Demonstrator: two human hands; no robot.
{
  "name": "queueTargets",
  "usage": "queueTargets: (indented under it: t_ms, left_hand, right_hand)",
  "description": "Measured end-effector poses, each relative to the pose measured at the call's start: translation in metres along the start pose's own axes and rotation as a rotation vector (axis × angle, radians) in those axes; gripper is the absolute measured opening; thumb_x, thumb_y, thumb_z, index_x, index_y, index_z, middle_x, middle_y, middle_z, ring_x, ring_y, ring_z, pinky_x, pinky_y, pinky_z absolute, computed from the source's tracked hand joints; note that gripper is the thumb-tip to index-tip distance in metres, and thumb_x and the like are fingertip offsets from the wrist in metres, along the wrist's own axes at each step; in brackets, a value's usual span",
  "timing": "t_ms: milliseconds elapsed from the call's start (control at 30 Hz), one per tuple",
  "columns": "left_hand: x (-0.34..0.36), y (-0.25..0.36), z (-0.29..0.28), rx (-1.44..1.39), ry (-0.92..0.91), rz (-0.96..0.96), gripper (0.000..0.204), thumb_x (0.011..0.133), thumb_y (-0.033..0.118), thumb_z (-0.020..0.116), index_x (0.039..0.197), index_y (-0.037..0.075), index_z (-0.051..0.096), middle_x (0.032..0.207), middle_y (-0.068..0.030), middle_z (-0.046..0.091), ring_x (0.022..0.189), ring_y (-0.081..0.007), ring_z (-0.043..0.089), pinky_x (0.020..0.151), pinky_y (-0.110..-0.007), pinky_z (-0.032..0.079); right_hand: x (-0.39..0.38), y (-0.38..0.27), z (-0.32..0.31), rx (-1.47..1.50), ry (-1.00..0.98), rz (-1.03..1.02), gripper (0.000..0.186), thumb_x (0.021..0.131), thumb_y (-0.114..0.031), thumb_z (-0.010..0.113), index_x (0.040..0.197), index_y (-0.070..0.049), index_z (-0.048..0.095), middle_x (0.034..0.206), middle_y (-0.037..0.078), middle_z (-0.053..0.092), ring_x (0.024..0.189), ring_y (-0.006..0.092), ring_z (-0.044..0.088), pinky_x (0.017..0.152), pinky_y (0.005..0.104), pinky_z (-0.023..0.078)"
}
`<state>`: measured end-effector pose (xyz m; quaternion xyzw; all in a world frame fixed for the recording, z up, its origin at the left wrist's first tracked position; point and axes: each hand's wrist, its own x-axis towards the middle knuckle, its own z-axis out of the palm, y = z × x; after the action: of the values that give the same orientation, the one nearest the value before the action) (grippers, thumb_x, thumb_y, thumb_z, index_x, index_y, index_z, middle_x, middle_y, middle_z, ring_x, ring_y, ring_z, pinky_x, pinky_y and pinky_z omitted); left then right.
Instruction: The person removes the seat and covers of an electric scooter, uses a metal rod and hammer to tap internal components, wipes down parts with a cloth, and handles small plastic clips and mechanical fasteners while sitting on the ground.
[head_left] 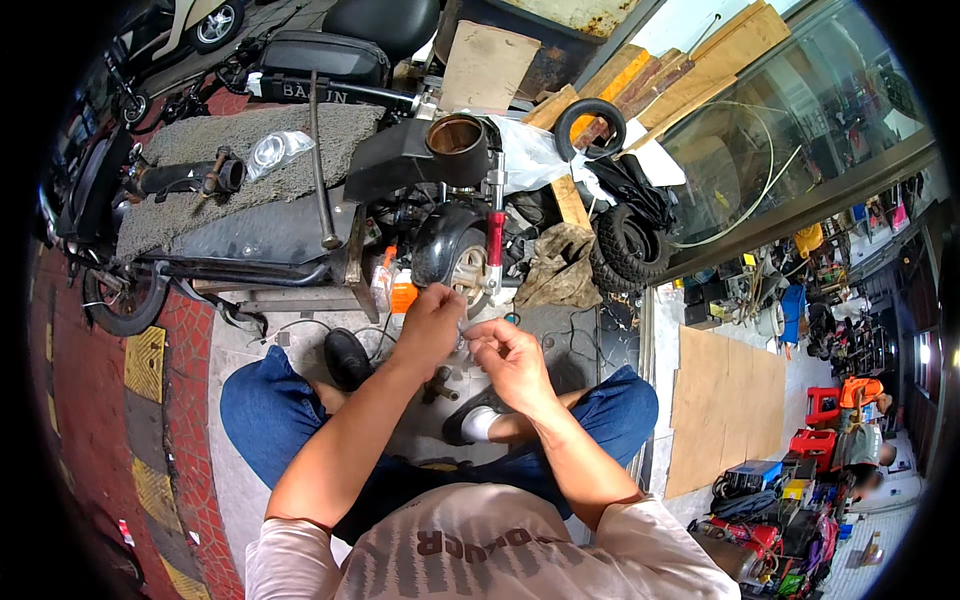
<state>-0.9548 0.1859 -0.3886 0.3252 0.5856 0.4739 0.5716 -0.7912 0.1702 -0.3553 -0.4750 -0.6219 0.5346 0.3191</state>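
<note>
Wheel [452, 248] partly hidden behind left hand [430, 327], right hand [508, 362] beside; both grips unclear

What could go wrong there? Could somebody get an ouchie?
Maybe! The left hand is close to the small wheel, so it might get pinched if the wheel turned. Also, the long metal tool lies with one end near the edge of the grey platform; a bump could perhaps knock it down.

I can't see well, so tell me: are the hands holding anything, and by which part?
It can't be told: the left hand and right hand are close together near the wheel; anything between them is too small to name.
</note>
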Motion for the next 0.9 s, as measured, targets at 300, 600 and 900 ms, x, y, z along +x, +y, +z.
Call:
queueTargets:
  t_ms: [300,600,900]
  left_hand:
    - [0.002,-0.020,0.006,0.095,0.068,0.083,0.019,0.098,0.020,0.057,0.102,0.002,0.064,0.093,-0.0050,0.062,0.087,-0.0145,0.056,0.079,-0.032,0.046]
    - [-0.004,-0.006,0.007,-0.350,0.023,-0.037,0.015,0.101,0.019,0.058,0.097,0.006,0.064,0.091,-0.0012,0.063,0.081,-0.0106,0.054,0.070,-0.028,0.044]
    - [0.005,-0.005,-0.005,0.152,0.046,0.149,0.009,0.092,0.006,0.055,0.094,0.005,0.065,0.088,-0.0026,0.069,0.071,-0.0131,0.056,0.067,-0.027,0.045]
  right_hand:
    - [0.009,0.014,0.003,0.086,-0.031,0.116,0.014,0.093,-0.001,0.074,0.105,0.002,0.068,0.091,0.003,0.072,0.079,0.0060,0.064,0.071,0.0225,0.052]
    - [0.016,0.025,0.000,0.262,-0.103,0.263,0.007,0.090,-0.001,0.074,0.090,-0.002,0.068,0.075,0.000,0.067,0.061,0.0073,0.057,0.058,0.0231,0.046]
    - [0.006,0.000,-0.033,0.544,0.065,0.105,0.011,0.089,-0.002,0.077,0.099,-0.002,0.072,0.086,0.003,0.072,0.073,0.0094,0.064,0.068,0.0250,0.051]
